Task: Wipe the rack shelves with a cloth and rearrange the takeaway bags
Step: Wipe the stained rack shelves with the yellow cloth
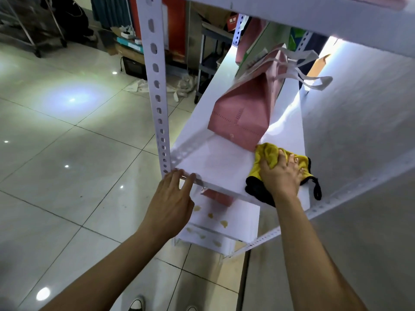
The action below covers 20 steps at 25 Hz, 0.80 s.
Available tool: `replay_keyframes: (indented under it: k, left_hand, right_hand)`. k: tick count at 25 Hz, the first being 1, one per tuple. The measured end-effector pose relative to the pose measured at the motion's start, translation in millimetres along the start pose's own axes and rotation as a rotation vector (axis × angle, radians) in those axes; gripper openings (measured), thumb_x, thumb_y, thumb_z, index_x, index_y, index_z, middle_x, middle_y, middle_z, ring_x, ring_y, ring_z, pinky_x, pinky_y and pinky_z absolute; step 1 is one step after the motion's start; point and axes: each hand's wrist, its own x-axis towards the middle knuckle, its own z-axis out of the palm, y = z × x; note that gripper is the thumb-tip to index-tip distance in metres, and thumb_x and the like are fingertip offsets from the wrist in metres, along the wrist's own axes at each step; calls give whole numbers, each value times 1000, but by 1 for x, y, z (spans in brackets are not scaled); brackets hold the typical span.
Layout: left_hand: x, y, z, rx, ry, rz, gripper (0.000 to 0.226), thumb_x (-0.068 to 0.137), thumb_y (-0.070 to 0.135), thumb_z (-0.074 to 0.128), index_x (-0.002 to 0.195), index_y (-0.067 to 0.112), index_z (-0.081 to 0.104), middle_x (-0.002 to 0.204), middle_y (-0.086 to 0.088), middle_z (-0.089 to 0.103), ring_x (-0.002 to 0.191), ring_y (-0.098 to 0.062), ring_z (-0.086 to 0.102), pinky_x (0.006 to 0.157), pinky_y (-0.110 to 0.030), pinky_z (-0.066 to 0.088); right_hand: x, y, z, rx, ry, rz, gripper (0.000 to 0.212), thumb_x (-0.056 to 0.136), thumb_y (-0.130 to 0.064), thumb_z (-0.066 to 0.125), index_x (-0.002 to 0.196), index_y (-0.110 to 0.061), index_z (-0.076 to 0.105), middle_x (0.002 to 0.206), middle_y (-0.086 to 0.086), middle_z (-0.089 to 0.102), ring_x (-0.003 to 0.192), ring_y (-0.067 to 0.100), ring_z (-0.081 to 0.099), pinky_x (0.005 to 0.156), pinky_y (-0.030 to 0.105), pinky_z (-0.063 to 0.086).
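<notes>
Cloth (272, 158) gripped by right hand (280, 176); left hand (173, 198) touches shelf (215, 162).

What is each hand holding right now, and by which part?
The right hand grips the yellow cloth by its bunched middle, pressing it on the shelf. The left hand holds nothing; its straight fingers rest on the shelf's front edge.

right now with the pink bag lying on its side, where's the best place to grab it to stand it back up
Probably the white handles. The pink takeaway bag lies tipped on the middle shelf, base toward the person, mouth and handles at the far end. The handle loops stick out free toward the wall, so reach over from the right, past the yellow cloth under the right hand, and lift upward.
</notes>
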Motion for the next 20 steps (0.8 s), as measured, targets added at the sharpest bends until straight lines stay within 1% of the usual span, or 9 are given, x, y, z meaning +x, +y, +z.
replay_keyframes:
  k: [3, 6, 7, 9, 12, 15, 17, 20]
  left_hand:
    - [-2, 2, 4, -13, -15, 5, 61, 83, 7, 66, 142, 8, 49, 138, -21, 50, 133, -39, 46, 113, -50, 41]
    - [-4, 0, 4, -52, 17, 1, 62, 79, 5, 69, 139, 10, 52, 136, -20, 51, 128, -38, 50, 108, -50, 46]
    - [-3, -1, 5, -59, 18, 3, 62, 79, 5, 70, 139, 10, 52, 135, -19, 51, 126, -37, 51, 106, -48, 48]
    - [0, -1, 8, -65, 21, 3, 61, 79, 4, 69, 138, 12, 53, 135, -19, 51, 120, -37, 54, 100, -46, 50]
    - [2, 2, 8, -64, 37, -21, 59, 79, 4, 71, 134, 13, 55, 132, -19, 52, 110, -36, 58, 92, -45, 53]
    - [1, 4, 6, -66, 52, -3, 58, 78, 3, 71, 133, 11, 56, 130, -20, 53, 108, -36, 59, 90, -45, 53]
    - [0, 4, 5, -70, 46, -7, 58, 78, 3, 70, 134, 11, 56, 131, -19, 53, 109, -35, 59, 91, -43, 52]
    - [-1, 5, 1, -89, 42, -22, 57, 80, 5, 68, 136, 11, 55, 133, -19, 52, 114, -35, 57, 94, -43, 51]
  right_hand:
    - [-10, 6, 1, -4, 6, 10, 73, 98, -58, 33, 160, -24, 15, 168, 12, 10, 156, 26, 3, 125, 47, -4]
    - [-63, 17, 24, -39, 146, -15, 70, 98, -58, 28, 159, -25, 18, 167, 10, 16, 155, 26, 9, 126, 45, 1]
    - [-70, 19, 28, -46, 152, -17, 70, 98, -58, 27, 159, -24, 19, 167, 10, 17, 155, 26, 10, 126, 45, 1]
    - [-53, 19, 24, -57, 93, -8, 69, 99, -54, 29, 159, -23, 18, 167, 11, 14, 155, 26, 7, 126, 45, -1]
    - [5, 10, 3, -30, 7, 29, 66, 101, -47, 32, 160, -22, 14, 168, 11, 8, 156, 25, 2, 125, 45, -5]
    - [26, 6, -3, -13, -1, 36, 65, 102, -44, 30, 161, -21, 14, 168, 12, 8, 156, 26, 2, 126, 45, -4]
    - [2, 8, 5, 11, 34, 17, 64, 102, -43, 31, 160, -21, 17, 168, 12, 12, 155, 27, 5, 126, 46, -1]
    - [-67, 14, 24, 25, 131, -113, 62, 101, -40, 41, 157, -18, 29, 164, 13, 26, 153, 29, 18, 126, 46, 7]
